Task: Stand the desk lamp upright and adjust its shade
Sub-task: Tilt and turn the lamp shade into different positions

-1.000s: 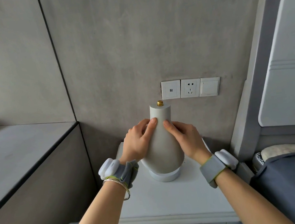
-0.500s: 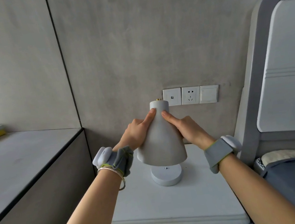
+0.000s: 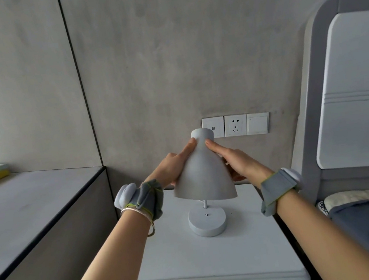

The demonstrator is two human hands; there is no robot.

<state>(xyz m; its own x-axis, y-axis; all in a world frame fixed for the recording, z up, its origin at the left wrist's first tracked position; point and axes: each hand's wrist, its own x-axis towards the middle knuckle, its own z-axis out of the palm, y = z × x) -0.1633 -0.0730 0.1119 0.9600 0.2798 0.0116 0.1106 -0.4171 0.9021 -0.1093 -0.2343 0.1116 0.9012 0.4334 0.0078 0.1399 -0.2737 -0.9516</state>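
Head view: both hands, left [image 3: 171, 168] and right [image 3: 236, 163], clasp the shade [image 3: 203, 172], now raised level above the base [image 3: 207, 222]; lamp stands upright.

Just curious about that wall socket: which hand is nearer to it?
Right. The right hand holds the shade below the socket; the left hand is across the shade.

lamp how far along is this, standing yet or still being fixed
Done: the lamp stands upright, its round base flat on the nightstand. In hand: the left hand and right hand hold the shade on either side. Left: settle the shade's angle and let go.
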